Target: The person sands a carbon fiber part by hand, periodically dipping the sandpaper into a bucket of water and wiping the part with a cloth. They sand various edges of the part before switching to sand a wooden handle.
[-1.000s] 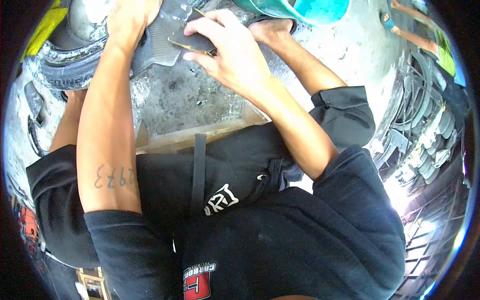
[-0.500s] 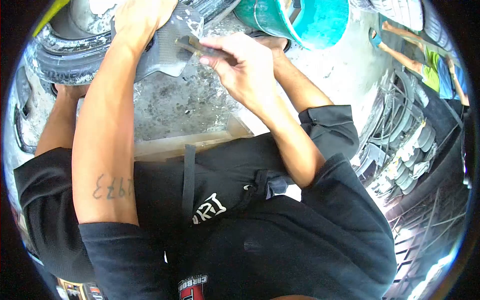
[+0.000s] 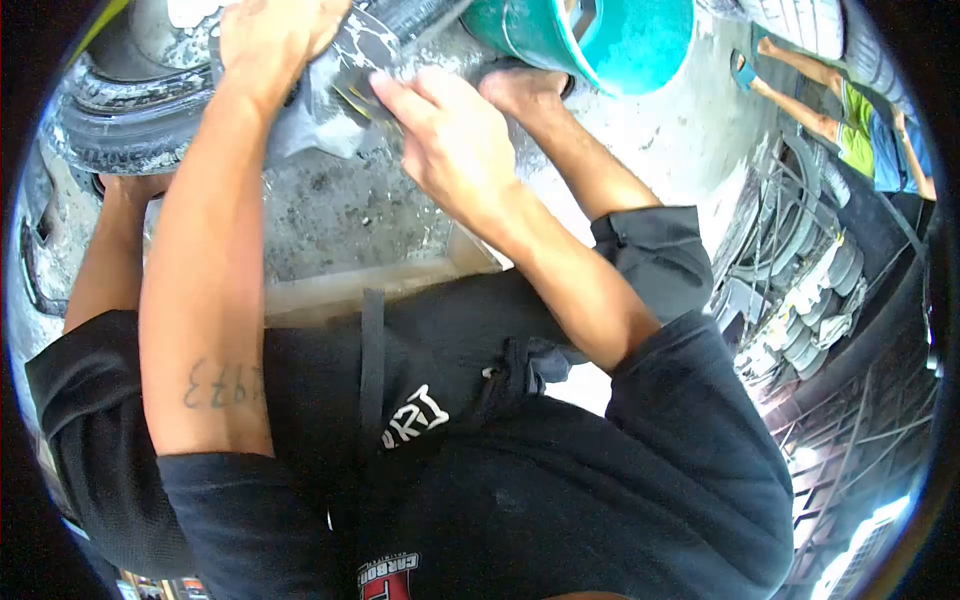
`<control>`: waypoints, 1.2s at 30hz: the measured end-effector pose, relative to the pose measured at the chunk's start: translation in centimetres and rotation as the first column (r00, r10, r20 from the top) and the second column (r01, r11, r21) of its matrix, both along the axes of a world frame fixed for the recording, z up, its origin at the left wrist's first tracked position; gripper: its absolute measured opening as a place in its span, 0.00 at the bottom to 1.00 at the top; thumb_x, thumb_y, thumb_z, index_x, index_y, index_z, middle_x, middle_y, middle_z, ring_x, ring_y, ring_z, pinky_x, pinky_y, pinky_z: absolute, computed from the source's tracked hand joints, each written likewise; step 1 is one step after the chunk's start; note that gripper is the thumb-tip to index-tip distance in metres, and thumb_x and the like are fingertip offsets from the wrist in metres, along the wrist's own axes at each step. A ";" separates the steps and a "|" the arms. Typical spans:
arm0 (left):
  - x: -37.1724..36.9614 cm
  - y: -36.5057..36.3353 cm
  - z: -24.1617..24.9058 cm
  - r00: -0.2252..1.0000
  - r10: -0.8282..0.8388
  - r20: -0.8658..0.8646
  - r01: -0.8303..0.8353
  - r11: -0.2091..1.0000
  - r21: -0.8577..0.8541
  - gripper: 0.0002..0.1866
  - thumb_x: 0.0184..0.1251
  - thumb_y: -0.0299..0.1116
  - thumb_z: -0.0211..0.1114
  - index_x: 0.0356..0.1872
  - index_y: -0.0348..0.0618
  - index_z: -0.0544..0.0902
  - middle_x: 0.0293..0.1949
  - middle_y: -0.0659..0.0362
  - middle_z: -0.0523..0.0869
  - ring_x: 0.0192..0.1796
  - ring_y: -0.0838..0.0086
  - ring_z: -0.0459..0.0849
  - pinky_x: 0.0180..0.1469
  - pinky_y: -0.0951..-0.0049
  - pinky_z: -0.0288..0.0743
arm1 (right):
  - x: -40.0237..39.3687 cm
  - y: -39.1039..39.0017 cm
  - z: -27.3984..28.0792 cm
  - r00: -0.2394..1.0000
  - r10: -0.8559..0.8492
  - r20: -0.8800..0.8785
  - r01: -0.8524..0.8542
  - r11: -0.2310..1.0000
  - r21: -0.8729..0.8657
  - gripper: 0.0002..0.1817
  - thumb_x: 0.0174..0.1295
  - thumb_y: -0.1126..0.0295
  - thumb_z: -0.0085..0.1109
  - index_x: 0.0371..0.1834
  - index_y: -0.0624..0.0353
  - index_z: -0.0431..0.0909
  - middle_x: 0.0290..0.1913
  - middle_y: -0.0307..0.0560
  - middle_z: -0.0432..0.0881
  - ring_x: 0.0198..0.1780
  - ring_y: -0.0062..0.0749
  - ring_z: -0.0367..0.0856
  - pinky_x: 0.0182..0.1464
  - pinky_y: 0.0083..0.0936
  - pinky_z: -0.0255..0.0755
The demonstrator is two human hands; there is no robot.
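At the top, my left hand is closed on the upper part of a grey, flexible sheet, which lies against a black tire. Pale smears mark the sheet's upper right part. To its right, my right hand is closed round a small, flat tool with a yellowish edge. The tool's tip is at the sheet's right side and is blurred; most of its handle is hidden in my fingers.
A green bucket stands at the top, right of my hands. My bare feet rest on the stained floor. Wires and stacked parts lie at the right. Another person's legs show at the upper right.
My right hand has turned over and moved slightly left and down, with the tool now angled against the sheet. The sheet's lower edge has shifted a little.
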State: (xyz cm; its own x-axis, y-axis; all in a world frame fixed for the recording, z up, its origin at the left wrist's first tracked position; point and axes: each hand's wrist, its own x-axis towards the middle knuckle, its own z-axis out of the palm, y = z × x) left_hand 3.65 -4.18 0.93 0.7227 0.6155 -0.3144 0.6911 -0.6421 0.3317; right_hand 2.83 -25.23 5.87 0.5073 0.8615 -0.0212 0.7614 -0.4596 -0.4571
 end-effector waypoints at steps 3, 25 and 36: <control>0.3 0.1 -0.7 0.999 -0.034 -0.012 0.034 0.999 0.009 0.26 0.77 0.47 0.47 0.54 0.36 0.86 0.49 0.36 0.89 0.55 0.42 0.88 0.64 0.48 0.78 | -0.1 -0.8 0.0 0.999 -0.013 -0.037 0.014 0.999 0.050 0.26 0.53 0.79 0.64 0.60 0.56 0.84 0.39 0.47 0.79 0.44 0.47 0.83 0.43 0.42 0.81; -0.2 0.3 -1.8 0.994 -0.088 0.061 0.077 0.983 0.168 0.27 0.78 0.47 0.46 0.52 0.34 0.86 0.49 0.34 0.88 0.54 0.41 0.88 0.62 0.49 0.79 | -1.2 1.6 -2.0 0.974 -0.178 -0.137 0.207 0.947 0.244 0.18 0.56 0.82 0.63 0.51 0.59 0.84 0.35 0.55 0.75 0.35 0.52 0.79 0.38 0.44 0.76; 1.2 2.7 -2.2 0.908 -0.324 -0.266 0.283 0.942 -0.180 0.29 0.76 0.47 0.47 0.50 0.30 0.87 0.56 0.36 0.86 0.62 0.44 0.85 0.64 0.51 0.77 | 2.4 3.4 1.2 0.926 -0.252 -0.281 0.307 0.936 0.170 0.17 0.58 0.74 0.71 0.53 0.58 0.84 0.39 0.57 0.80 0.44 0.52 0.83 0.44 0.42 0.79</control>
